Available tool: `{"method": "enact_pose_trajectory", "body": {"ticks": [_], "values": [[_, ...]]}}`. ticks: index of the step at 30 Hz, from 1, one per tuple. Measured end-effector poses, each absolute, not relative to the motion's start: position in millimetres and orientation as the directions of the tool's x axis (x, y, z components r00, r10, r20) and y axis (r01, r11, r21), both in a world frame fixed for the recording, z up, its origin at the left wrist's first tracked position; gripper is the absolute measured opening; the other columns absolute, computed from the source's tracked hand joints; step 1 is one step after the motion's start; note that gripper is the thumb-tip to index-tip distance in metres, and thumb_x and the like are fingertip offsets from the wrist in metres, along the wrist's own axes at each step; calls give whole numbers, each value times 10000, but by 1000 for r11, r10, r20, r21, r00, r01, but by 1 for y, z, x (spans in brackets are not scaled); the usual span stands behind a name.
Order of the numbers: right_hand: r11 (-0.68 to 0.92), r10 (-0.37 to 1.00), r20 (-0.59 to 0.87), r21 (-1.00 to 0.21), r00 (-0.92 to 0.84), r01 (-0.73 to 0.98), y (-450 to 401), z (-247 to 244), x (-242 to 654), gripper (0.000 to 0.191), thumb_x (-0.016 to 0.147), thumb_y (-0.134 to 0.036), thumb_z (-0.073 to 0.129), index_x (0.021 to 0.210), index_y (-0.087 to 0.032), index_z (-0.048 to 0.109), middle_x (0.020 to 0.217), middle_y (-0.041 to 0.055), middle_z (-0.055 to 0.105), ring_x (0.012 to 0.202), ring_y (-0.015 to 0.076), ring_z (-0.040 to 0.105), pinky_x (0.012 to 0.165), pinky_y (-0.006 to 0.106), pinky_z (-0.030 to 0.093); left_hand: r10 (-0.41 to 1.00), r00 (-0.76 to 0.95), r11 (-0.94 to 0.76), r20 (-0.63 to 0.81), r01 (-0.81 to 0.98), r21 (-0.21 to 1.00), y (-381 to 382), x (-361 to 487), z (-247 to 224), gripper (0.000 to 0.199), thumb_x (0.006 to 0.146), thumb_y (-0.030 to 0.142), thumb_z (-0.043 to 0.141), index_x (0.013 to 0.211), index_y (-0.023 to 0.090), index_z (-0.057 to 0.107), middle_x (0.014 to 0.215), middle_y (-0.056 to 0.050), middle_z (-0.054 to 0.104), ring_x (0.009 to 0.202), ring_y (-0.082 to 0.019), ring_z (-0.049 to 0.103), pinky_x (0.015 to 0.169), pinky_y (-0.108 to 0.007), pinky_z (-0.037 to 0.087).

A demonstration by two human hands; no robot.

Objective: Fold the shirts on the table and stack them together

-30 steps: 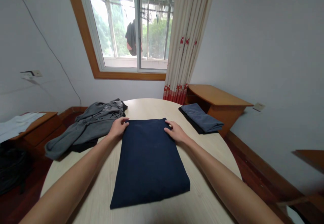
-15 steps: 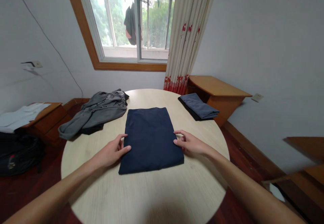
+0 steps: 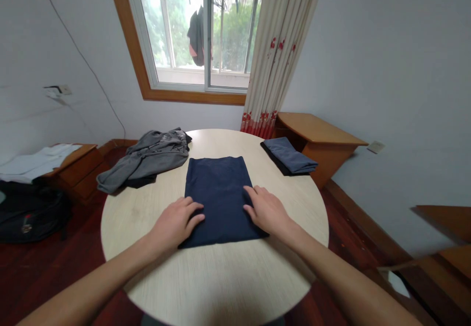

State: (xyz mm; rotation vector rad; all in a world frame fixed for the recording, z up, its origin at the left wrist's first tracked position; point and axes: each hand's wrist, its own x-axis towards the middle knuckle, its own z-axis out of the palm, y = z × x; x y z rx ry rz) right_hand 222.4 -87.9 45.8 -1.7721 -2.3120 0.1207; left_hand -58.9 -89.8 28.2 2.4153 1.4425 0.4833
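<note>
A dark navy folded garment point(image 3: 221, 193) lies flat in a near-rectangle on the round, pale wooden table point(image 3: 217, 286). Over its left side rests my left hand point(image 3: 179, 222), thumb and fingers apart on the cloth. My right hand point(image 3: 268, 210) covers part of the right edge, its fingers spread and pointing inward. Neither hand grips the fabric. Which kind of garment it is, I cannot tell from this fold.
A rumpled grey garment point(image 3: 154, 156) with something black under it lies at the table's left. Folded blue-grey cloth point(image 3: 289, 154) on a black piece sits at the right. Beyond stand a wooden desk point(image 3: 320, 129) and a curtain point(image 3: 283, 46).
Both hands have slid inward from the garment's side edges onto its top, with fingers spreading out. The view has shifted slightly; the garment stays flat.
</note>
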Motion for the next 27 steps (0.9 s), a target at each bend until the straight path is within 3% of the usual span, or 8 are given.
{"method": "enact_pose_trajectory", "body": {"ticks": [3,7,14,24,27], "values": [[449,889,198,-196,-414,872,-71,34,189,538,962,-305,491,1475,-142,488,1529,173,469,1422,313,410,1179,485,296,796,544,-604,264,742,290,-85,-24,13,542,1007,539,384,1409,238,586,1473,-125,549,1365,-318,475,1127,-510,356],[462,887,105,-219,-450,860,-53,5,180,587,1013,-407,391,1540,-150,400,1629,120,302,1526,280,229,1240,517,147,780,583,-623,226,755,204,-78,-11,-19,644,1013,594,330,1549,246,402,1622,-114,340,1507,-342,269,1189,-605,232],[420,907,78,-244,-414,874,-42,-5,214,701,1005,-601,347,1574,-192,334,1648,89,252,1541,282,175,1240,546,122,810,542,-582,221,787,203,-77,-47,-27,672,987,619,385,1551,254,399,1633,-87,310,1518,-325,247,1209,-560,244],[263,961,-22,-223,-275,939,-18,0,240,729,1003,-611,342,1600,-203,250,1670,92,169,1548,286,144,1221,568,153,842,521,-540,141,799,267,-56,-44,-14,699,990,621,367,1543,197,415,1647,-89,275,1541,-319,162,1231,-507,196],[262,959,-55,-198,-277,945,-19,9,243,721,999,-610,345,1588,-197,292,1658,107,219,1533,310,200,1210,574,183,826,550,-562,124,787,255,-52,-43,-4,674,975,625,402,1514,224,465,1623,-87,341,1520,-323,238,1216,-499,216]]}}
